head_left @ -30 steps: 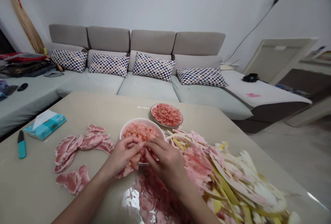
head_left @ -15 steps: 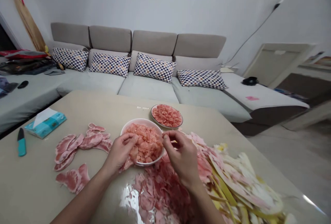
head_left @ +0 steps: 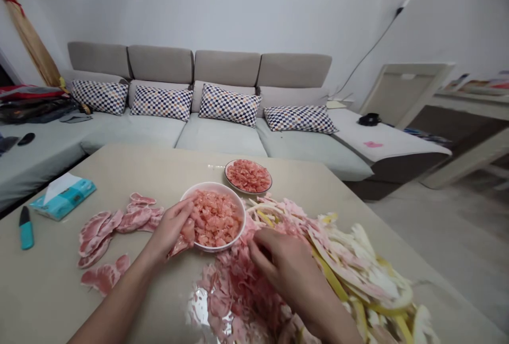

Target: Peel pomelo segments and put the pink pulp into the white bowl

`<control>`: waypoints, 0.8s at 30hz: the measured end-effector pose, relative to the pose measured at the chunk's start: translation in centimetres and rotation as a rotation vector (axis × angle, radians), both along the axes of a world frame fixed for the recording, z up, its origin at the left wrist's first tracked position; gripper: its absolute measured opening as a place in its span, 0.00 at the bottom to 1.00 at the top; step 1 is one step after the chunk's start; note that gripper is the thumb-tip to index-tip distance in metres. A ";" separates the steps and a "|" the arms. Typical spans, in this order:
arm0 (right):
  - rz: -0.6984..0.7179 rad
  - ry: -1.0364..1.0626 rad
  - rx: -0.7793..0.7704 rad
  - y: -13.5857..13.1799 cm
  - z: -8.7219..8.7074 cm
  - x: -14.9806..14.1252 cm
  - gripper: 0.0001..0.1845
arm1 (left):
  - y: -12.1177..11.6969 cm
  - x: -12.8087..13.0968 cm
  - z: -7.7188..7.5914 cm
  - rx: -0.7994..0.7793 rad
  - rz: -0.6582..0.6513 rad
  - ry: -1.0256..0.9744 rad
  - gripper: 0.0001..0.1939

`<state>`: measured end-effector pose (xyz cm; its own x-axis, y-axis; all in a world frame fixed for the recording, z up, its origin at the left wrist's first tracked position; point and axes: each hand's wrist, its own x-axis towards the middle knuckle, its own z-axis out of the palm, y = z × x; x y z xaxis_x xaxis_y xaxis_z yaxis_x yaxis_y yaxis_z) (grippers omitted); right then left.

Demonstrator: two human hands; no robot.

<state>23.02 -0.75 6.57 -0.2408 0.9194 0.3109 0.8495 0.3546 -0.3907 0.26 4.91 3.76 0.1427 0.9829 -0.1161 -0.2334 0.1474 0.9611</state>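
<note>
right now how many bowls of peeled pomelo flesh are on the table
2: a white bowl by the left hand, and a smaller dish just behind it toward the sofa. None seems hidden.

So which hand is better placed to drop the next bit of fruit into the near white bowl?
Left, probably. The left hand sits at the rim of the bowl, pinching a piece of pink fruit. The right hand is down on the pile of peelings, away from the bowl.

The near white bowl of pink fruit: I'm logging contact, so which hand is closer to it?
Left. The left hand holds a fruit piece at the white bowl's left rim; the right hand lies apart on the peel scraps.
</note>
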 end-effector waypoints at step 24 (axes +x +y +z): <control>0.243 0.560 -0.271 -1.9 -2.7 -3.4 0.09 | -6.2 0.3 -0.4 0.091 -0.198 -0.076 0.30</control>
